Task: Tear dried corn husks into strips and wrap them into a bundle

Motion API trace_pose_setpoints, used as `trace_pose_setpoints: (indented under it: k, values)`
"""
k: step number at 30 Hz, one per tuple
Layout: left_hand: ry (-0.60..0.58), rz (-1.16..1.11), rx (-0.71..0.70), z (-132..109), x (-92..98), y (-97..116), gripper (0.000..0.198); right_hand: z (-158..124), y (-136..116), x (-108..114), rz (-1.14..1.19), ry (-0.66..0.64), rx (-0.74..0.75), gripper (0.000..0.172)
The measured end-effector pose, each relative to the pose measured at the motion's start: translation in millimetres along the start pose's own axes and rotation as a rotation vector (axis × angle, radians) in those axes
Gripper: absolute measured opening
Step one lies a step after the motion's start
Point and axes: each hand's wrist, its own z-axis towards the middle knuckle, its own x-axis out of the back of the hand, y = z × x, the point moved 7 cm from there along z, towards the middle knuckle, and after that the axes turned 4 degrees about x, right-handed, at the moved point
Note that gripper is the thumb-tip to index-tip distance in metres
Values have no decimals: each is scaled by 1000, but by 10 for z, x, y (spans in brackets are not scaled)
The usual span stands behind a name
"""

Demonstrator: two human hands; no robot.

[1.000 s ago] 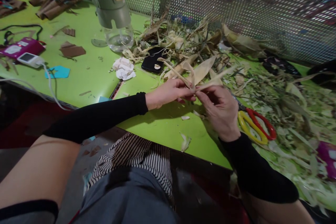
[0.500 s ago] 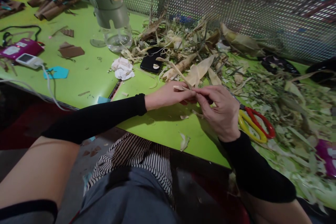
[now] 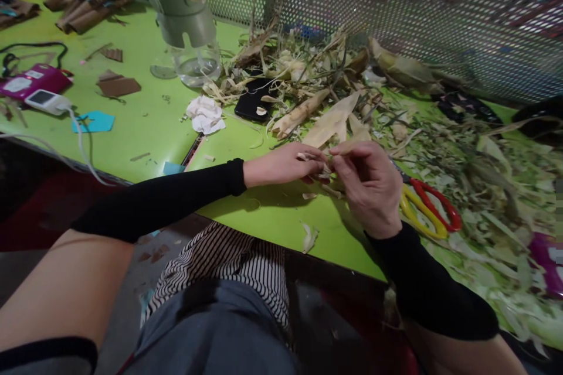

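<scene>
The person's left hand (image 3: 292, 164) has its fingers closed around a pale husk piece (image 3: 325, 172), which is small, folded and partly hidden by the fingers. The right hand (image 3: 369, 181) meets it from the other side; its thumb and forefinger are pinched together on the upper edge of the same piece. Both hands are just above the green surface (image 3: 158, 99), near its front edge, and a black sleeve covers each forearm.

Just behind the fingers lies one broad dry husk leaf (image 3: 336, 120). Close beside the right hand I see a pair of scissors (image 3: 424, 205), with one yellow and one red handle, at the border of a large heap of husk scraps (image 3: 466, 164). Beyond the left hand there lie a black phone (image 3: 253, 102), with a small pale scrap upon it, and a crumpled white tissue (image 3: 205, 115). Behind these stands upright a water bottle (image 3: 189, 23) with a grey-green top. Farther to the left is a piece of blue paper (image 3: 94, 122), under a white cable.
</scene>
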Motion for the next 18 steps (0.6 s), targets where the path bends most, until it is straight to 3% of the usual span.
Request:
trace_pose_setpoints:
  k: [5, 12, 18]
  values:
    - [-10, -25, 22, 23, -10, -65, 21, -37, 61, -17, 103, -68, -112, 22]
    - [-12, -119, 41, 27, -1, -70, 16, 68, -177, 21, -141, -141, 46, 14]
    - [-1, -173, 59, 18, 45, -34, 16, 115, -255, 11, -192, -200, 118, 16]
